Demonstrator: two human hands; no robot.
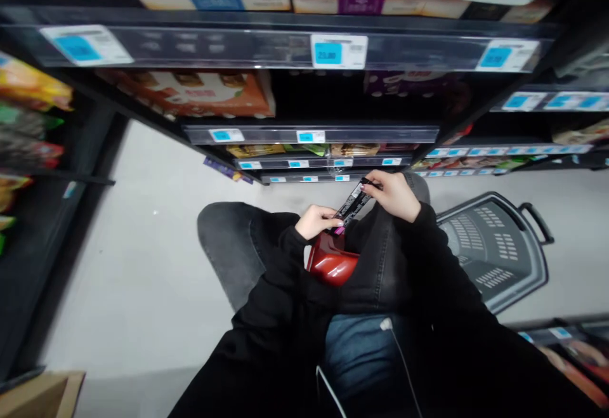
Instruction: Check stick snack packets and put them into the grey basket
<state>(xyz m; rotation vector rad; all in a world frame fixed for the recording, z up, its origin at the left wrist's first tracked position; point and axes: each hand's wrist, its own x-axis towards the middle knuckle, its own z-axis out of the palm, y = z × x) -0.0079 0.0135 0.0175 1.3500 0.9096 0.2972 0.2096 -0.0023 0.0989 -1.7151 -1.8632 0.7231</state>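
In the lap of the person, who crouches or sits low in a shop aisle, a glossy red rounded plastic device rests between the black sleeves, tucked under the left wrist. Just above it, both hands carry a long, thin black packet with white print and a pink end. The left hand is pinched together on the packet's lower, pink end, fingers curled over it. The right hand is clamped on the upper end, thumb and fingertips closed around the narrow edge. The packet hangs slanted between them, over the dark-trousered knees, free of the red device as far as can be seen.

Judging by its slim form, the packet is likely light and fairly stiff along its length, with a smooth wrapper that could slip; holding it at the two ends, as now, looks the surest grip.

To the right, on the pale floor, stands a grey plastic shopping basket with a black handle. Beyond the knees rise dark shelves with blue-and-white price tags and orange, yellow and purple boxes, too blurred to read.
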